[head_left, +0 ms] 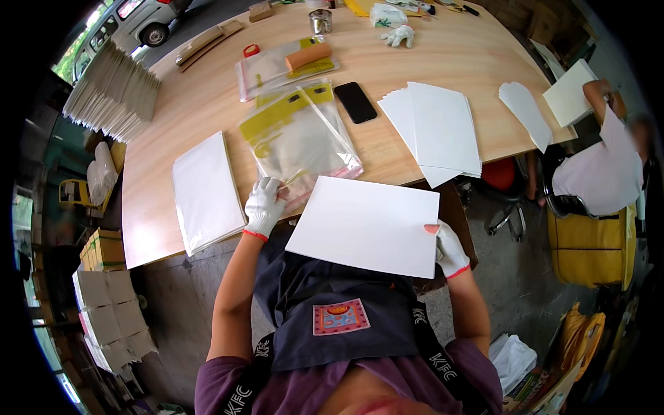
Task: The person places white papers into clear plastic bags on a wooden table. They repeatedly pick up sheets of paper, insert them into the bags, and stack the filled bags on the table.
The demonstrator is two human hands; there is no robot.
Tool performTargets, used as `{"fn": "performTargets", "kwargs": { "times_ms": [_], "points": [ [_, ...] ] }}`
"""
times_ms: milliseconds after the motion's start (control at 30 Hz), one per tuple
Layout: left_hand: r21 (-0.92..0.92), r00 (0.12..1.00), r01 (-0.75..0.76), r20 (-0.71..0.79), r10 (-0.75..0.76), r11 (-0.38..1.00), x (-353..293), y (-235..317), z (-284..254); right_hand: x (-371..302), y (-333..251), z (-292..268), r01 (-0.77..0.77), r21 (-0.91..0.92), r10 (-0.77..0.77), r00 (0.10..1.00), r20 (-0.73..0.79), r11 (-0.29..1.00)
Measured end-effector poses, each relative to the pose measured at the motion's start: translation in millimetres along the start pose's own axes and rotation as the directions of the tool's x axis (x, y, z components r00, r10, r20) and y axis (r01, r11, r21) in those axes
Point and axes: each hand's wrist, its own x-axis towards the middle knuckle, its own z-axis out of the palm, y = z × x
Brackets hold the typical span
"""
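Observation:
My right hand [451, 252], in a white glove with red cuff trim and a bare thumb tip, grips the right edge of a blank white sheet [366, 225]. The sheet is held over my lap, in front of the table's edge. My left hand [265, 206], gloved the same way, has its fingers closed at the near left edge of a clear plastic bag [304, 149] with a yellow printed band. That bag tops a small pile. Left of this hand lies a stack of white sheets in clear plastic [207, 187]. Fanned white sheets [443, 131] lie to the right.
On the wooden table [155, 207] are a black phone [355, 102], more bags [259, 69] under an orange-brown roll [308, 55], a metal cup [320, 21], a spare glove [398, 37] and a tall paper stack [114, 93]. A person [602, 159] sits at the right, holding white sheets.

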Motion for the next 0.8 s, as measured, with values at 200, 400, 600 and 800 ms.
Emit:
{"fn": "performTargets", "kwargs": {
  "times_ms": [200, 400, 600, 800],
  "points": [
    [-0.037, 0.999, 0.024, 0.033, -0.023, 0.999, 10, 9, -13, 15, 42, -15, 0.009, 0.141, -0.018, 0.998, 0.064, 0.990],
    [-0.360, 0.980, -0.110, 0.115, 0.161, 0.926, 32, 13, -43, 16, 51, 17, 0.090, 0.255, -0.067, 0.993, -0.097, 0.963],
    [-0.142, 0.979, -0.202, -0.037, 0.199, 0.969, 21, 14, -37, 4, 44, 58, 0.083, 0.205, -0.052, 0.987, -0.152, 0.975],
    [-0.266, 0.963, -0.200, -0.229, 0.140, 0.943, -8, 28, -24, 1, 63, 21, 0.001, 0.310, -0.116, 0.928, 0.354, 0.951]
  ]
}}
